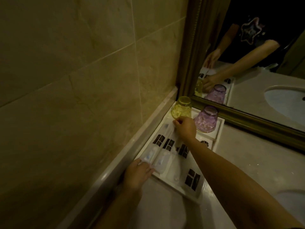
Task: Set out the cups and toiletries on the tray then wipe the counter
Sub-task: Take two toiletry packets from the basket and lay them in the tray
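A white tray (218, 129) lies on the counter in the corner by the wall. A yellow cup (181, 108) and a purple cup (206, 120) stand upside down at its far end. Clear toiletry packets (166, 143) with dark labels lie lengthwise in the tray, and another packet (192, 179) lies nearer the front. My right hand (185, 128) pinches the far ends of the long packets just below the yellow cup. My left hand (137, 173) holds their near ends at the tray's front left corner.
A tiled wall with a ledge (115, 156) runs along the left. A gold-framed mirror (247, 116) stands behind the tray. The pale counter (247, 149) stretches right to a sink basin (293, 199).
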Demonstrator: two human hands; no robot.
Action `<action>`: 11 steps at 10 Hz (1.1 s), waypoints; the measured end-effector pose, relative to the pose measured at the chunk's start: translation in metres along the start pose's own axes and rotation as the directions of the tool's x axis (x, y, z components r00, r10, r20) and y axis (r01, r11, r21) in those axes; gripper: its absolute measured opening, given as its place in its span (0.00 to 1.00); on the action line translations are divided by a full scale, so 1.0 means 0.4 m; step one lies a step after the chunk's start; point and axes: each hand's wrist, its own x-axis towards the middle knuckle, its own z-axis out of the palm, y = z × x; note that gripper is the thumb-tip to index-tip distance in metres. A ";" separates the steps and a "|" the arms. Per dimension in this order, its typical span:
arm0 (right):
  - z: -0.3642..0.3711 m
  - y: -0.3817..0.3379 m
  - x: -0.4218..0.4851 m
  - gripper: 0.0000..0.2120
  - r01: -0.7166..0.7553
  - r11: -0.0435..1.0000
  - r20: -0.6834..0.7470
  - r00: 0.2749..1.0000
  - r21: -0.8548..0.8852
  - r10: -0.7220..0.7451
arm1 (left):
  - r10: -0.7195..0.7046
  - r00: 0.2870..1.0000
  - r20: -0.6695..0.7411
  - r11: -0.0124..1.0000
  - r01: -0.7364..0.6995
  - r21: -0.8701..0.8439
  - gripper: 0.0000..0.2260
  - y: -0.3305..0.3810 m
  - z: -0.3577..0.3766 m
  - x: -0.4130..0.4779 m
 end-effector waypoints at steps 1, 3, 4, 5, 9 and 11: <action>0.011 0.011 -0.001 0.10 0.074 0.988 -0.053 0.995 -0.138 -0.082 | 0.020 0.999 -0.031 0.997 -0.022 -0.075 0.18 -0.014 0.004 0.010; 0.035 0.032 -0.011 0.12 0.159 0.919 -0.119 0.970 -0.360 -0.214 | 0.599 0.767 0.229 0.584 -0.615 0.530 0.05 0.009 -0.046 -0.029; 0.040 0.038 -0.013 0.12 0.186 0.890 -0.111 0.961 -0.417 -0.253 | 0.354 0.934 -0.052 0.865 -0.306 0.397 0.21 -0.018 0.003 -0.023; 0.037 0.034 -0.009 0.12 0.190 0.887 -0.094 0.964 -0.420 -0.250 | 0.390 0.921 0.014 0.658 -0.289 0.695 0.22 -0.047 0.030 -0.003; -0.019 0.034 -0.071 0.14 0.353 0.846 0.216 0.933 -0.399 -0.288 | 0.383 0.869 0.313 -0.013 -0.333 0.943 0.24 -0.131 0.057 0.040; -0.078 0.028 -0.114 0.18 0.327 0.868 0.181 0.944 -0.374 -0.278 | 0.402 0.814 0.420 -0.113 -0.411 0.905 0.23 -0.070 0.061 0.037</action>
